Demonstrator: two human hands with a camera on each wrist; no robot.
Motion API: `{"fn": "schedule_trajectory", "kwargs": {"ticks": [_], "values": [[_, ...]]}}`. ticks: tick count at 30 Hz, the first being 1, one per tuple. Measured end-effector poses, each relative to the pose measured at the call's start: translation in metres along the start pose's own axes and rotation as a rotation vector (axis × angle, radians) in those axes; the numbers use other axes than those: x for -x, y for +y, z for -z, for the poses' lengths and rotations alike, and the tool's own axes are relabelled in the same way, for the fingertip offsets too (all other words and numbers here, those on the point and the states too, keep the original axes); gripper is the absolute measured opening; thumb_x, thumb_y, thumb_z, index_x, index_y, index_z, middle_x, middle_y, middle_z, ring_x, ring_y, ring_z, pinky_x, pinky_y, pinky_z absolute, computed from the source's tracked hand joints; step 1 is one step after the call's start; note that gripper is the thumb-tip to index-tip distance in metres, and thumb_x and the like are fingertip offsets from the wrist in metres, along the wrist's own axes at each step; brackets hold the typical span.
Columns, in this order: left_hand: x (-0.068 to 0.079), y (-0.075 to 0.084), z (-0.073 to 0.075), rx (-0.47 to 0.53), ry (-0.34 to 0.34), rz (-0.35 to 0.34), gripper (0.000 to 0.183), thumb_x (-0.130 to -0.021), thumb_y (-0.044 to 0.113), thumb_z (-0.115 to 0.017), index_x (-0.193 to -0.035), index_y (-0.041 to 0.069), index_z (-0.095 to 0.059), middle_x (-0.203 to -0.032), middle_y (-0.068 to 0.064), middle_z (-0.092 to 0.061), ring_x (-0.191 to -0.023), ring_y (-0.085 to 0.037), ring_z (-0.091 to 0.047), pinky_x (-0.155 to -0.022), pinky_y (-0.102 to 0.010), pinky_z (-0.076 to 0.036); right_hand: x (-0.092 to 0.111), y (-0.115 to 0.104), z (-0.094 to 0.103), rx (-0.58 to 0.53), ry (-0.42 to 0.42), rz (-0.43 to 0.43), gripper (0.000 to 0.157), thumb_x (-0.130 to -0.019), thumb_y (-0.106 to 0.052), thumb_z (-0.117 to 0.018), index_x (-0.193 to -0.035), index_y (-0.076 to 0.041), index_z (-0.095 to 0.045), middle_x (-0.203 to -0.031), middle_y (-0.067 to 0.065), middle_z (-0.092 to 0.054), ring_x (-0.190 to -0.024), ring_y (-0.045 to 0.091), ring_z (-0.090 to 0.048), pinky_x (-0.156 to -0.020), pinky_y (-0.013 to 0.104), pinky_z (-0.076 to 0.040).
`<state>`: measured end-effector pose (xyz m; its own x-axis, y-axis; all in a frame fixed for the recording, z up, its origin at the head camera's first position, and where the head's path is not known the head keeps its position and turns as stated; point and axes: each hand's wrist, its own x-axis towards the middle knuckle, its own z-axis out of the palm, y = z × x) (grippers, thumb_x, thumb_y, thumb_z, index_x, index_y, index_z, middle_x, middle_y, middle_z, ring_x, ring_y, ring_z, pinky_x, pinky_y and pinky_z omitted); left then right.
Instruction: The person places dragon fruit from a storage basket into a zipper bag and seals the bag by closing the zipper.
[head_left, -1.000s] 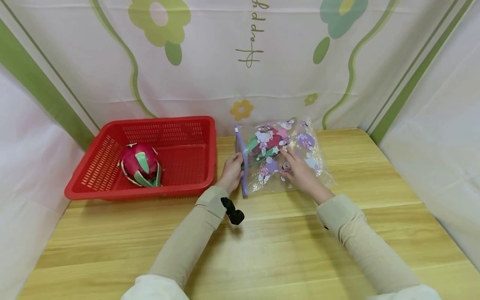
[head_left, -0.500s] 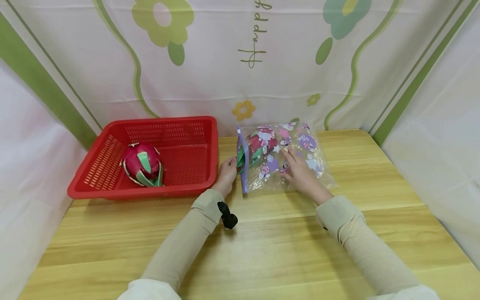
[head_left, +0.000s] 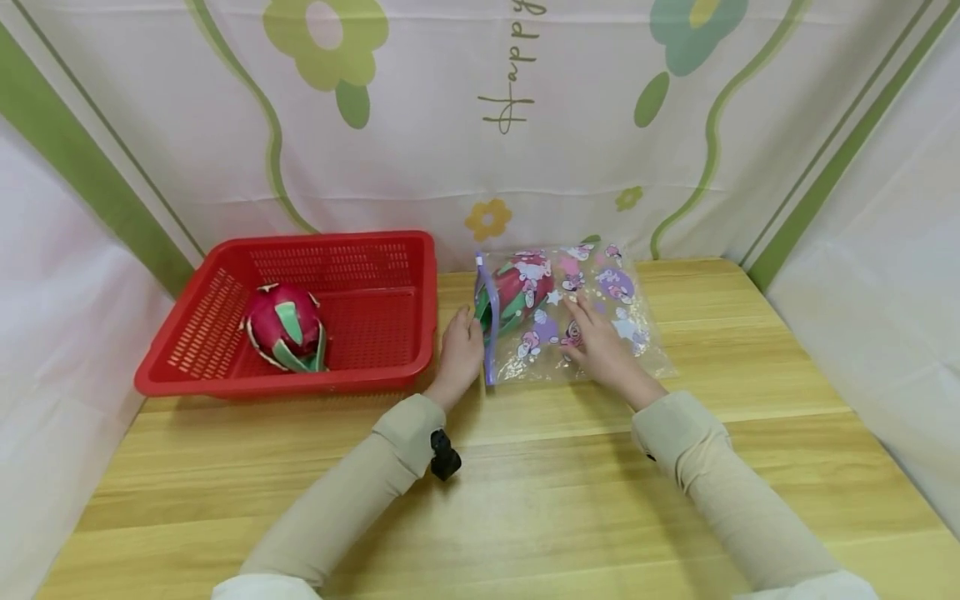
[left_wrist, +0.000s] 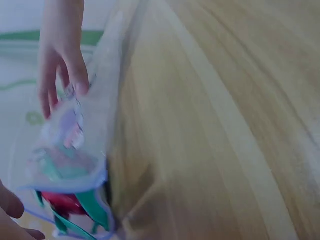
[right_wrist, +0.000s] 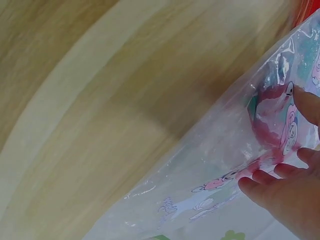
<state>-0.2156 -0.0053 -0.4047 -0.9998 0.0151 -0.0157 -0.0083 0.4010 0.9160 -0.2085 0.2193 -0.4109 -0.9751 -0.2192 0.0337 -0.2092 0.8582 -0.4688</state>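
A clear zip bag [head_left: 510,362] printed with purple and pink figures lies on the table, its purple-edged mouth gaping toward the left. Inside it is a dragon fruit [head_left: 517,287] with red skin and green leaves; the leaves stand at the mouth, as the left wrist view shows too. My left hand [head_left: 459,350] is beside that mouth, fingertips right at its edge, thumb and fingers apart in the left wrist view. My right hand [head_left: 603,346] rests on the bag's upper side with fingers spread, right of the fruit.
A red plastic basket [head_left: 285,387] with slotted walls stands at the left, with another dragon fruit [head_left: 281,321] in it. Behind the wooden table [head_left: 555,500] hangs a white curtain [head_left: 450,100] with printed flowers. White cloth walls border both sides.
My left hand has drawn back slightly left from the bag's mouth and turned. The bagged dragon fruit has shifted left, its leaves now at the widened mouth. My right hand stays on the bag.
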Motion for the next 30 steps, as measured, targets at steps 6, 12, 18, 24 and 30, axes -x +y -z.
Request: {"fn": "schedule_trajectory", "kwargs": {"ticks": [6, 12, 18, 24, 30], "values": [[0.026, 0.023, 0.013, -0.102, -0.146, -0.083, 0.048, -0.099, 0.013, -0.044, -0.145, -0.001, -0.035, -0.146, -0.019, -0.042, -0.132, -0.031, -0.044, -0.107, -0.045, -0.042, -0.001, -0.004, -0.001, 0.007, 0.057, -0.009, 0.077, -0.091, -0.020, -0.064, -0.152, -0.006, -0.019, -0.157, 0.027, -0.011, -0.139, 0.052, -0.022, -0.111, 0.064, -0.024], [0.041, 0.047, 0.051, -0.144, -0.185, -0.138, 0.038, -0.097, 0.012, -0.045, -0.133, 0.006, -0.052, -0.133, -0.010, -0.057, -0.070, -0.014, -0.052, -0.057, -0.023, -0.044, -0.003, -0.017, -0.005, 0.027, 0.153, 0.021, 0.066, -0.092, -0.022, -0.062, -0.145, 0.001, -0.030, -0.151, 0.033, -0.022, -0.134, 0.053, -0.030, -0.108, 0.064, -0.029], [0.029, 0.051, 0.106, -0.260, 0.002, -0.206, 0.033, -0.098, 0.014, -0.044, -0.126, 0.008, -0.058, -0.129, -0.009, -0.061, -0.100, -0.023, -0.059, -0.087, -0.038, -0.049, -0.006, -0.037, -0.010, -0.018, 0.153, 0.069, 0.063, -0.091, -0.021, -0.062, -0.143, 0.002, -0.034, -0.151, 0.033, -0.022, -0.137, 0.052, -0.028, -0.109, 0.063, -0.029], [0.014, 0.030, 0.158, -0.344, 0.135, -0.131, 0.037, -0.098, 0.016, -0.038, -0.130, 0.009, -0.055, -0.133, -0.014, -0.056, -0.067, -0.020, -0.048, -0.063, -0.032, -0.040, -0.008, -0.052, -0.018, -0.026, 0.113, 0.128, 0.057, -0.092, -0.020, -0.061, -0.144, -0.010, -0.039, -0.153, 0.031, -0.020, -0.133, 0.052, -0.034, -0.101, 0.063, -0.039], [0.003, 0.001, 0.189, -0.425, 0.253, -0.050, 0.041, -0.096, 0.014, -0.038, -0.133, 0.003, -0.053, -0.141, -0.024, -0.042, -0.105, -0.040, -0.050, -0.081, -0.048, -0.043, -0.009, -0.069, -0.025, 0.052, 0.098, 0.260, 0.051, -0.094, -0.017, -0.059, -0.143, -0.019, -0.044, -0.152, 0.031, -0.021, -0.119, 0.045, -0.053, -0.088, 0.052, -0.053]]}}
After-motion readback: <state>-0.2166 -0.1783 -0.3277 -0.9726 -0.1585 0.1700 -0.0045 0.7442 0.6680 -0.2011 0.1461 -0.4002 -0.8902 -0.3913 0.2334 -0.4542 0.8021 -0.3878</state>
